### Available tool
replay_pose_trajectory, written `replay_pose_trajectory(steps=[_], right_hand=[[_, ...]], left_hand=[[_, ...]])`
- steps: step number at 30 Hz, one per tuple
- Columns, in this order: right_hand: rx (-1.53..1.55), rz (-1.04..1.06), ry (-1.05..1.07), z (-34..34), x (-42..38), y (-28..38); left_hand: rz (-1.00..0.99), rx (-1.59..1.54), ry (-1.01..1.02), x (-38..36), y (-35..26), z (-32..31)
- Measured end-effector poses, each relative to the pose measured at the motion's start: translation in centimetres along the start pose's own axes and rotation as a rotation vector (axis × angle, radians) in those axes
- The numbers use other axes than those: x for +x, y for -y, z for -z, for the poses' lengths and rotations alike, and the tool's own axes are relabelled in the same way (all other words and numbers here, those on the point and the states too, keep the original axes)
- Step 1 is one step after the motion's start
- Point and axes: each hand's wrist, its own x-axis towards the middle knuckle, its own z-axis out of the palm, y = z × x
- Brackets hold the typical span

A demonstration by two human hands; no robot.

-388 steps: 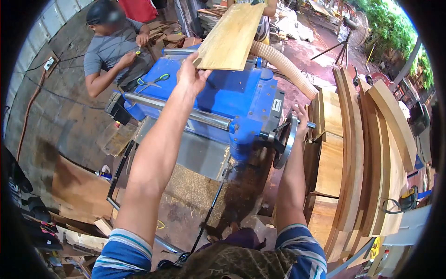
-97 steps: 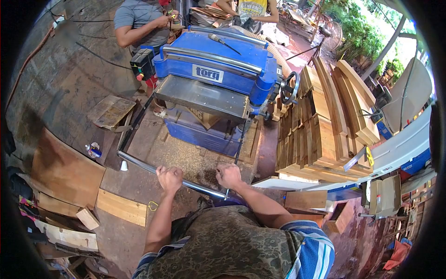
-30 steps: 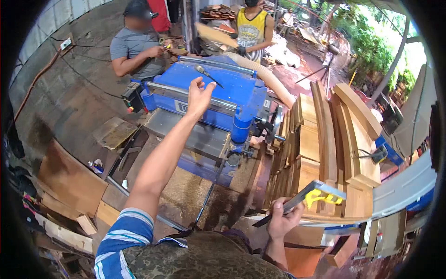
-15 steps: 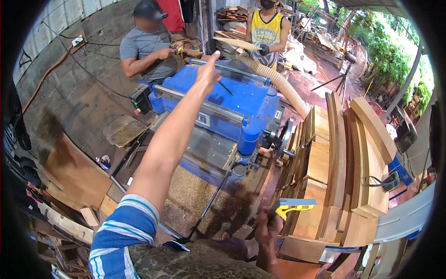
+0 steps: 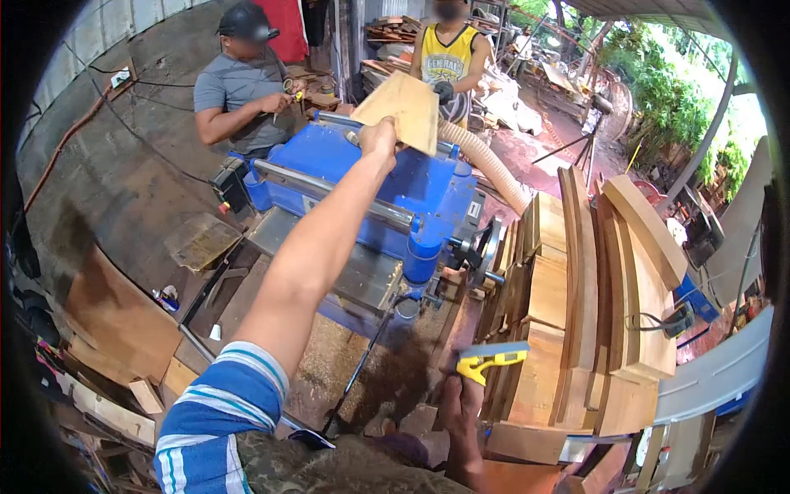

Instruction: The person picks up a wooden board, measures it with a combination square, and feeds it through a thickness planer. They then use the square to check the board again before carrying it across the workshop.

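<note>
Closer to us than before, the flat board has come over the blue machine, and our left hand now has it. On the left, a little white cup is on the ground. Past it, a person in a grey shirt holds a small yellow thing in front of their belly. Next, our left hand pinches the near edge of the board, which is tilted up above the top of the machine. Just behind the board is the gloved hand of a person in a yellow top; we can't tell if the glove touches it. Lower down, our right hand is closed on a yellow and grey tool, but its fingers are too dark to see well. On the right, near the tool, is a big pile of wood, with long bent planks beside it.
</note>
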Motion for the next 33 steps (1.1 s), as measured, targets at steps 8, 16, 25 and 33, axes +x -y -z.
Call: replay_pose_trajectory(steps=[8,16,25,33], right_hand=[[0.100,-0.234,0.158,-2.0,4.7,6.8],[-0.112,0.115,0.503,-10.2,6.9,11.1],[-0.286,0.146,0.612,-12.5,5.3,13.5],[-0.321,0.131,0.582,-12.4,3.0,13.7]], left_hand=[[-0.898,0.828,0.112,-18.9,-4.8,15.6],[-1.366,0.999,0.404,-29.7,-9.9,27.4],[-1.191,1.002,0.518,-33.9,-9.8,32.5],[-1.186,1.025,0.543,-35.4,-10.1,33.7]])
